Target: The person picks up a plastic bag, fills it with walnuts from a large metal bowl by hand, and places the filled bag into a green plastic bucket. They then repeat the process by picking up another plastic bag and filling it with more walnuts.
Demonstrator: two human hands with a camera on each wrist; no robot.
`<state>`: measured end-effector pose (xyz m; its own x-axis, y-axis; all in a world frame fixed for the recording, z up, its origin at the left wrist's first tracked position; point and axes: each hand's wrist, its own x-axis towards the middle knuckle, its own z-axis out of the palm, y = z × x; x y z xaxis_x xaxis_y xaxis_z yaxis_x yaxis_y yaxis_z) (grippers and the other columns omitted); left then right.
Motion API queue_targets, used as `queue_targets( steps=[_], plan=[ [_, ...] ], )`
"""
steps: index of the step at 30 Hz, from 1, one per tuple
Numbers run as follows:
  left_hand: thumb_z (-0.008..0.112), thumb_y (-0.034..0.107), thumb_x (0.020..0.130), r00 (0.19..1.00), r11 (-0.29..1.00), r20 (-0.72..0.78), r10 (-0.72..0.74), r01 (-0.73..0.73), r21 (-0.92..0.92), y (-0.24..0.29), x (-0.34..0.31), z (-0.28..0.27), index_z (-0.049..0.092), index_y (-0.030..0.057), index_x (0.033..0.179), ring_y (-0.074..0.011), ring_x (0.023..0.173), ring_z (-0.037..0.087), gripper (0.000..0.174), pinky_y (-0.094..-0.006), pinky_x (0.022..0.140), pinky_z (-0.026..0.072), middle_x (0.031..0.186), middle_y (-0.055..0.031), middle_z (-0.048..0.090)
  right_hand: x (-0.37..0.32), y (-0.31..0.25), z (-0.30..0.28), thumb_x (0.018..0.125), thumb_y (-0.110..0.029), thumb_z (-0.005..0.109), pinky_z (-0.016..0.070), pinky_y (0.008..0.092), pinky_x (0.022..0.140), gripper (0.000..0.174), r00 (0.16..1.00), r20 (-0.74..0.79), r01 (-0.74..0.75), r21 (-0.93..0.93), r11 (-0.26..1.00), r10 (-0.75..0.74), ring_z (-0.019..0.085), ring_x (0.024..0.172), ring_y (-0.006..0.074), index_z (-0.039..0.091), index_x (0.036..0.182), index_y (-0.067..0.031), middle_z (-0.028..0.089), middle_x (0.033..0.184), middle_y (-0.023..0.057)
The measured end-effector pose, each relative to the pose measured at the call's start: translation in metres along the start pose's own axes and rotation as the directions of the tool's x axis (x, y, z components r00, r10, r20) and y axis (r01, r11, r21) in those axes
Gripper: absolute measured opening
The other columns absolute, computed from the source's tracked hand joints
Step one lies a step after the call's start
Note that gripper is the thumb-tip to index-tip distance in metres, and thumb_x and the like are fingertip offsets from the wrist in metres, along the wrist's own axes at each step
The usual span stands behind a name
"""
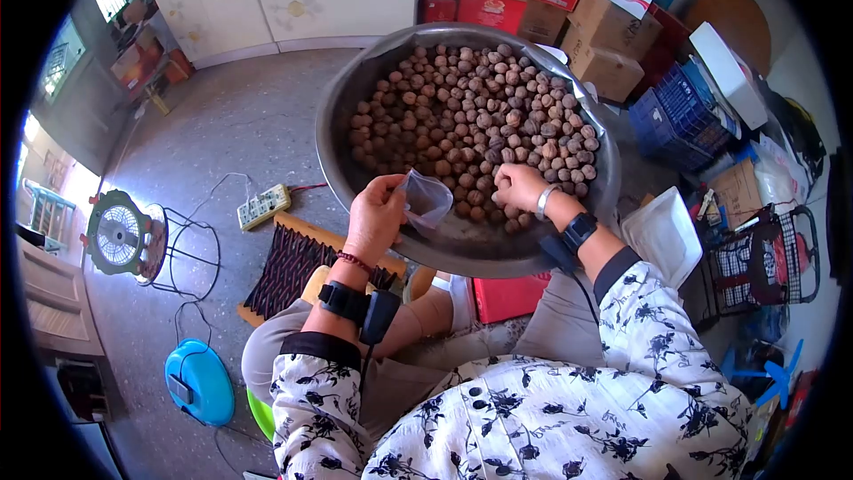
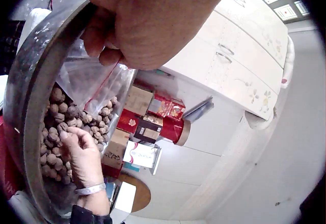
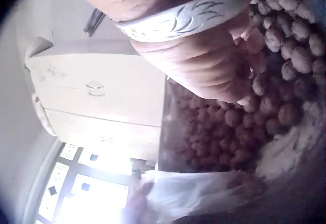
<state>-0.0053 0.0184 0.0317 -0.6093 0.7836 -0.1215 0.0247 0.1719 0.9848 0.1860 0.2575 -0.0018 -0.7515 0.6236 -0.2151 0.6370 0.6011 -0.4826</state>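
A wide metal basin holds a large heap of walnuts. My left hand pinches the top edge of a small clear plastic bag over the basin's near left side. The bag's mouth gapes, and a red line along it shows in the left wrist view. At the near edge of the heap, my right hand has its fingers curled down around a walnut. Its fingertips are partly hidden among the nuts in the right wrist view.
The basin sits in front of the person's knees, with a red box below it. Stacked cartons and a blue crate stand at right. A power strip, a fan and a blue basin lie left.
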Motion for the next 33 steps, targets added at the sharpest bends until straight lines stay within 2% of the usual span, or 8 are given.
queue_targets(
  steps=[3, 10, 13, 17, 19, 22, 30, 33],
  plan=[
    [0.054, 0.016, 0.098, 0.999, 1.0, 0.031, -0.021, 0.021, 0.004, 0.004, -0.002, -0.001, 0.06, 0.0033, 0.124, -0.0053, 0.063, 0.055, 0.029, -0.0202, 0.043, 0.0467, 0.079, 0.0009, 0.058, -0.01, -0.034, -0.013, 0.077, -0.011, 0.074, 0.0473, 0.0273, 0.065, 0.024, 0.986, -0.032, 0.164, 0.335, 0.928, -0.163, 0.054, 0.067, 0.0099, 0.062, 0.096, -0.0015, 0.059, 0.073, 0.0005],
    [0.055, 0.015, 0.098, 0.999, 1.0, 0.024, -0.021, 0.021, 0.008, 0.003, -0.001, 0.0, 0.06, 0.0035, 0.123, -0.0056, 0.062, 0.055, 0.028, -0.0201, 0.043, 0.0458, 0.079, 0.0007, 0.059, -0.025, -0.114, -0.016, 0.079, -0.018, 0.078, 0.0516, 0.0297, 0.076, 0.036, 0.889, -0.16, 0.438, 0.57, 0.695, -0.429, 0.061, 0.08, 0.0131, 0.062, 0.108, -0.0024, 0.066, 0.089, 0.0059],
    [0.056, 0.014, 0.097, 1.0, 1.0, 0.024, -0.009, 0.008, 0.016, 0.001, 0.0, -0.002, 0.06, 0.0035, 0.123, -0.0059, 0.061, 0.055, 0.029, -0.0208, 0.043, 0.0463, 0.078, 0.0001, 0.059, -0.016, -0.109, -0.023, 0.08, -0.021, 0.079, 0.0523, 0.0309, 0.074, 0.036, 0.906, -0.223, 0.424, 0.453, 0.784, -0.36, 0.063, 0.08, 0.014, 0.064, 0.106, -0.0016, 0.067, 0.095, 0.0094],
    [0.053, 0.012, 0.096, 1.0, 1.0, 0.017, 0.003, -0.003, 0.025, 0.001, -0.002, -0.001, 0.062, 0.0014, 0.12, -0.0085, 0.059, 0.058, 0.028, -0.0229, 0.042, 0.047, 0.076, -0.0031, 0.062, 0.01, -0.044, -0.016, 0.079, -0.023, 0.075, 0.0529, 0.0362, 0.072, 0.026, 0.94, -0.197, 0.315, 0.182, 0.932, -0.279, 0.067, 0.079, 0.0253, 0.067, 0.094, -0.0031, 0.069, 0.088, 0.0158],
    [0.053, 0.012, 0.096, 1.0, 0.999, -0.003, 0.025, -0.025, 0.022, 0.001, -0.002, 0.001, 0.062, 0.0009, 0.119, -0.0087, 0.057, 0.057, 0.027, -0.0228, 0.042, 0.0463, 0.074, -0.0029, 0.061, 0.016, -0.012, -0.007, 0.078, -0.017, 0.074, 0.0538, 0.0366, 0.076, 0.021, 0.984, 0.043, 0.176, -0.151, 0.973, -0.171, 0.068, 0.083, 0.0276, 0.068, 0.093, -0.0045, 0.07, 0.087, 0.0138],
    [0.053, 0.012, 0.096, 1.0, 0.999, 0.004, 0.018, -0.018, 0.032, 0.004, -0.003, 0.0, 0.062, 0.0008, 0.119, -0.0087, 0.056, 0.056, 0.027, -0.0225, 0.042, 0.0454, 0.073, -0.0028, 0.061, 0.017, 0.027, 0.014, 0.073, -0.019, 0.073, 0.0537, 0.0399, 0.079, 0.023, 0.983, 0.146, 0.154, -0.356, 0.922, -0.108, 0.067, 0.089, 0.0338, 0.07, 0.093, -0.0057, 0.07, 0.093, 0.0165],
    [0.053, 0.013, 0.096, 0.999, 0.998, 0.008, 0.031, -0.031, 0.045, 0.001, -0.003, 0.0, 0.062, 0.0017, 0.119, -0.0082, 0.055, 0.056, 0.027, -0.0226, 0.042, 0.0449, 0.073, -0.0025, 0.06, 0.001, 0.023, 0.016, 0.064, -0.034, 0.079, 0.0532, 0.0392, 0.086, 0.056, 0.891, 0.433, 0.074, -0.439, 0.895, 0.138, 0.066, 0.101, 0.0326, 0.066, 0.111, -0.0069, 0.069, 0.107, 0.0156],
    [0.053, 0.013, 0.096, 0.999, 0.998, 0.001, 0.034, -0.034, 0.049, 0.003, -0.004, 0.001, 0.062, 0.0021, 0.119, -0.0078, 0.057, 0.055, 0.027, -0.0225, 0.043, 0.0452, 0.073, -0.0019, 0.06, 0.0, 0.021, 0.018, 0.063, -0.037, 0.08, 0.0519, 0.0377, 0.089, 0.065, 0.856, 0.504, 0.127, -0.416, 0.901, 0.112, 0.065, 0.106, 0.031, 0.063, 0.118, -0.0073, 0.069, 0.11, 0.0141]
  ],
)
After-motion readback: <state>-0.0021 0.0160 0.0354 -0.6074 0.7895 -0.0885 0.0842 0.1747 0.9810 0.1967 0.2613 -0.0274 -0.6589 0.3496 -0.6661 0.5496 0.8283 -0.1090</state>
